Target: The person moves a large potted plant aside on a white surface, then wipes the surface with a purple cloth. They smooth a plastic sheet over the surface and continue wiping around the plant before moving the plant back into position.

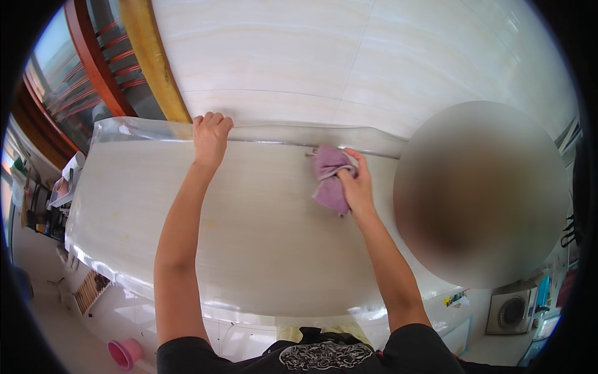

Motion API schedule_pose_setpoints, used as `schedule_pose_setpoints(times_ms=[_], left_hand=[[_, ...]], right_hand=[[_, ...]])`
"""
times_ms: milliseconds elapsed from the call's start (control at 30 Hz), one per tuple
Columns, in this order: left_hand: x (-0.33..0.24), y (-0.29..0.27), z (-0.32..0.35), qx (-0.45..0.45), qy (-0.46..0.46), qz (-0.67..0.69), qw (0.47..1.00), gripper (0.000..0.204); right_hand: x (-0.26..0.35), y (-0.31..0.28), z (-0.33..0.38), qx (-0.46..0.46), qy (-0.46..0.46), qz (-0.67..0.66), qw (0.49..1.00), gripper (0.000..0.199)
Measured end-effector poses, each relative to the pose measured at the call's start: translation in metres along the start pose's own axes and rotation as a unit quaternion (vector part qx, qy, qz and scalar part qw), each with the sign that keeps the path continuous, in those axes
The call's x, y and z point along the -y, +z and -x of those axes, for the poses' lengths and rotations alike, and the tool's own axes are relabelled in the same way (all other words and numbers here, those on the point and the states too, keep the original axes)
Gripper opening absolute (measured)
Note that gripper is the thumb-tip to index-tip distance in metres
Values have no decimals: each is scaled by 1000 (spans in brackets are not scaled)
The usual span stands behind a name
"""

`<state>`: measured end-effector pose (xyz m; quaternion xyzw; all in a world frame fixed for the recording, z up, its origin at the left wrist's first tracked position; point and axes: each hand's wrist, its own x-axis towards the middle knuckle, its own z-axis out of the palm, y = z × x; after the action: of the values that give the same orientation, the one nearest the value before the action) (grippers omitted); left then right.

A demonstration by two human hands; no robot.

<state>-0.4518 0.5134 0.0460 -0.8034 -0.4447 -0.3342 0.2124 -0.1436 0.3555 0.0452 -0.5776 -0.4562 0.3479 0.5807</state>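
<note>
Your left hand [212,138] is at the far side of the desk [261,249], its fingers curled over the raised edge of a clear plastic cover [128,129] and gripping it. The back of that hand faces up, and your left forearm reaches across the left half of the desk. The cover's raised strip runs along the far edge, near the pale wall [280,56], on both sides of your left hand.

Your right hand [357,187] holds a purple cloth [331,194] right of the middle, close to the far edge. Your thumb presses into a fold of it, and one finger stretches up along its right side; the other fingers are mostly hidden. The cloth is bunched, with its upper end near the base of the raised strip. You cannot tell from this view how firmly it presses on the surface.

Faint yellowish marks show on the left part of the desk. Beyond its far left corner are a yellow wooden post [149,56] and a red-brown post [96,59]. A pink bucket [125,353] is on the floor at your lower left. A round blurred patch hides the desk's right end.
</note>
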Motion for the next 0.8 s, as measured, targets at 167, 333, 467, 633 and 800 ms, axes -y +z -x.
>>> schedule_pose_setpoints(times_ms=[167,333,467,633,800], left_hand=[[-5,-23,28,-62,148,-7,987,14],[-19,-34,53,-23,151,8,988,18],[-17,-27,74,54,156,13,986,19],[-18,-29,79,38,151,36,987,14],[-23,-49,80,64,155,54,984,17]], right_hand=[[80,4,0,34,-250,-43,967,48],[98,103,-37,181,-299,230,908,40],[-5,160,-48,230,-317,481,785,45],[3,81,-56,163,-213,546,793,40],[9,-27,-77,73,-55,632,769,27]])
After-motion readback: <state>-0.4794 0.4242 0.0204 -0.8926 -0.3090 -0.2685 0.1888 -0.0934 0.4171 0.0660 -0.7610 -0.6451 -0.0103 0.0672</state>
